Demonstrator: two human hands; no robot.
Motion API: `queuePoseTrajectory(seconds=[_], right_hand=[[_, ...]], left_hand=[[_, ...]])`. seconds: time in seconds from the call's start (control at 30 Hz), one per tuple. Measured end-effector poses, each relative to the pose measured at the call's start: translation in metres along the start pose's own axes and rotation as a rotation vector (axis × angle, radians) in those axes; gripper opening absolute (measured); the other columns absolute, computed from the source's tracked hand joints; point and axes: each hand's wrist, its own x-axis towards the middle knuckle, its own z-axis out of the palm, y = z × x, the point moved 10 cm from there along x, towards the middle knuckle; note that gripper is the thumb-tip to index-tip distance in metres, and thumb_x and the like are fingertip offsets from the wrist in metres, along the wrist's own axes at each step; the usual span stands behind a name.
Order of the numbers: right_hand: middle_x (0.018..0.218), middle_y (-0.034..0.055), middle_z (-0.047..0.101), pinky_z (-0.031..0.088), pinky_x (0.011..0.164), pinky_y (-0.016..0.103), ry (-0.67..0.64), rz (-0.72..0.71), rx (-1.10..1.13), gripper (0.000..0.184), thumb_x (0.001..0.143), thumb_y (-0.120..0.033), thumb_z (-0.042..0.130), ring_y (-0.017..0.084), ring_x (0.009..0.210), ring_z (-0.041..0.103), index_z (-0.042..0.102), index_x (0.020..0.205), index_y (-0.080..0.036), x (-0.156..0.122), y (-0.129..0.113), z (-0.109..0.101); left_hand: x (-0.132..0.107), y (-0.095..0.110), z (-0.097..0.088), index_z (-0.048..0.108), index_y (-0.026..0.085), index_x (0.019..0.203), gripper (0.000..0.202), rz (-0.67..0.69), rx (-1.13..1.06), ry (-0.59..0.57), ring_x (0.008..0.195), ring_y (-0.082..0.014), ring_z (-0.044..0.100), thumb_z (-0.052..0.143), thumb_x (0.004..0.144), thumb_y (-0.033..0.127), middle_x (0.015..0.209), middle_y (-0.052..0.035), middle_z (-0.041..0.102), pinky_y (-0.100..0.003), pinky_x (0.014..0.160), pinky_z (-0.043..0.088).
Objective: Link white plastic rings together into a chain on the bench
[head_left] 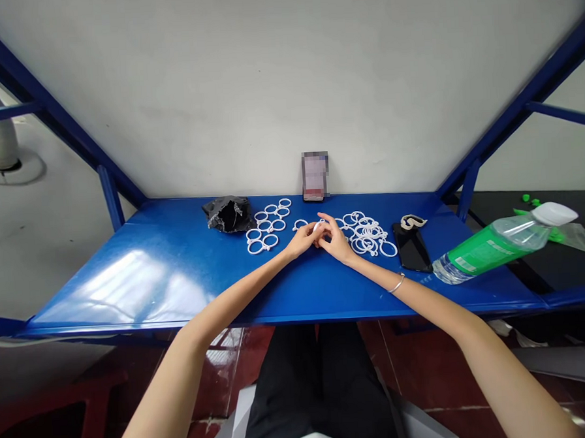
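Observation:
My left hand and my right hand meet over the middle of the blue table. Both sets of fingers pinch a small white plastic ring, mostly hidden by the fingertips. A loose pile of white curtain rings, some with small eyelets, lies just right of my right hand. To the left, several more white rings are laid out in a slanting group. One single ring sits right behind my left hand.
A crumpled black plastic bag stands back left. One phone leans on the wall; a dark phone lies right, with a cream-coloured strap or band by its top. A green-labelled bottle stands near the right end.

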Motion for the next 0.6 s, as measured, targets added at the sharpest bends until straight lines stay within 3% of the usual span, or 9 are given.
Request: queuePoseTrajectory(seconds=[0.17, 0.43, 0.6], right_hand=[[0.105, 0.0062, 0.069, 0.061, 0.076, 0.036, 0.002, 0.025, 0.002, 0.054, 0.085, -0.021, 0.055, 0.02, 0.086, 0.069, 0.043, 0.137, -0.027, 0.002, 0.004, -0.002], [0.108, 0.0065, 0.067, 0.059, 0.087, 0.041, -0.052, -0.023, -0.014, 0.049, 0.089, -0.026, 0.057, 0.022, 0.1, 0.067, 0.043, 0.136, -0.029, -0.002, -0.011, -0.002], [0.097, 0.0046, 0.065, 0.059, 0.083, 0.039, 0.011, -0.102, -0.12, 0.039, 0.092, -0.025, 0.053, 0.02, 0.09, 0.066, 0.048, 0.131, -0.027, -0.006, -0.032, -0.012]], left_hand=[[0.004, -0.006, 0.004, 0.06, 0.011, 0.105, 0.062, -0.041, -0.016, -0.044, 0.059, -0.0119, 0.06, 0.049, 0.088, 0.07, 0.075, -0.0042, 0.064, -0.023, 0.052, 0.05], [-0.002, -0.006, 0.0, 0.062, 0.01, 0.101, 0.056, -0.079, -0.12, 0.021, 0.058, -0.0126, 0.06, 0.047, 0.092, 0.063, 0.075, -0.0059, 0.066, -0.024, 0.056, 0.049], [-0.006, -0.005, -0.005, 0.062, 0.01, 0.104, 0.054, -0.1, -0.226, 0.043, 0.057, -0.0127, 0.058, 0.044, 0.093, 0.06, 0.068, -0.003, 0.061, -0.024, 0.059, 0.046]])
